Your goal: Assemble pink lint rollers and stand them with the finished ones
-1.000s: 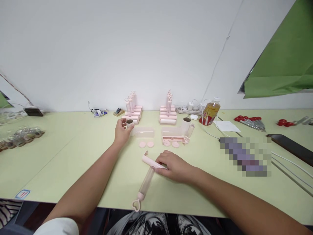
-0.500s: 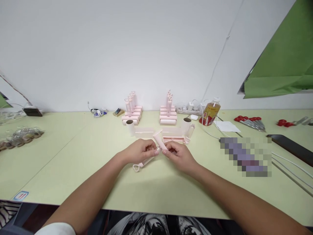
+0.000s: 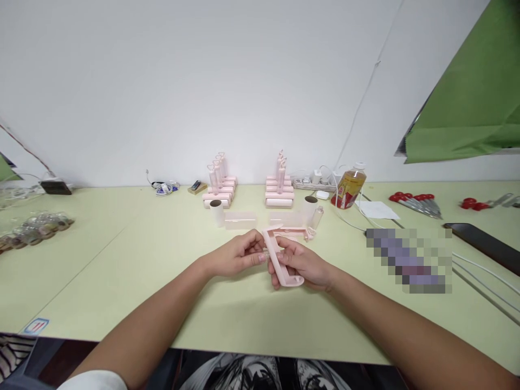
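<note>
Both my hands meet over the middle of the pale green table (image 3: 122, 260), holding one pink lint-roller frame (image 3: 280, 260). My right hand (image 3: 304, 265) wraps round the pink frame, whose flat end points toward me. My left hand (image 3: 238, 254) pinches the handle end of the frame, mostly hidden by its fingers. Just behind my hands lie a paper roll standing on end (image 3: 216, 211), a clear cover (image 3: 240, 219) and another pink frame with a handle (image 3: 303, 230).
Two stacks of pink rollers (image 3: 219, 187) (image 3: 279, 189) stand at the back by the wall. A bottle of amber liquid (image 3: 348, 187), chargers, red-handled tools (image 3: 414, 203), a dark phone (image 3: 483, 244) and cables lie right. Small jars (image 3: 32, 227) sit far left.
My left hand set the paper roll down and came to the frame. Both hands lifted the frame and turned it, so its flat end now points toward me.
</note>
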`<state>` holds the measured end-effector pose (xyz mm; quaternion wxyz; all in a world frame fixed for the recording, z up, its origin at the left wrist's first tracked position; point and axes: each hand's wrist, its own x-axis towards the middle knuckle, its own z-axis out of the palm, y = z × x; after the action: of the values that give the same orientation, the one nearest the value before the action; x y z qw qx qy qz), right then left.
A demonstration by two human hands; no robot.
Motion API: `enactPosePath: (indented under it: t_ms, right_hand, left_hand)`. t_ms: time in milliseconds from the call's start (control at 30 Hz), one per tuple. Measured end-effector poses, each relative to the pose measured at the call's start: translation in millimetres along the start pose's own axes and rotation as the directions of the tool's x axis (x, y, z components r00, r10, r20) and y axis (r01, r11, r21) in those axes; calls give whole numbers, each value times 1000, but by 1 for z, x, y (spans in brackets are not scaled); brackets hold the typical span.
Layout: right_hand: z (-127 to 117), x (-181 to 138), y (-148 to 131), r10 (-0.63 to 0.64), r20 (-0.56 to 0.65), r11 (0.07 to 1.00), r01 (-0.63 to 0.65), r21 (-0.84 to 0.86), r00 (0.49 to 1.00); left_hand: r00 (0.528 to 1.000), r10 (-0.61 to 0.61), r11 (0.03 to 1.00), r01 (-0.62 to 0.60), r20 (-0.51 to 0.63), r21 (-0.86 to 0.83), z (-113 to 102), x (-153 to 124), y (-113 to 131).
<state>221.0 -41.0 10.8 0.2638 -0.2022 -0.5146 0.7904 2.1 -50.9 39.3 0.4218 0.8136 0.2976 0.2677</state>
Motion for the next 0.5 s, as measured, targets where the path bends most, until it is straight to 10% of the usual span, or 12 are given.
enactPosePath:
  t_ms: [500]
  right_hand:
    - [5,-1,8,-7,76,1000,8,-3,997]
  left_hand:
    - [988,42,999,-42,150,-1,2,2,-2]
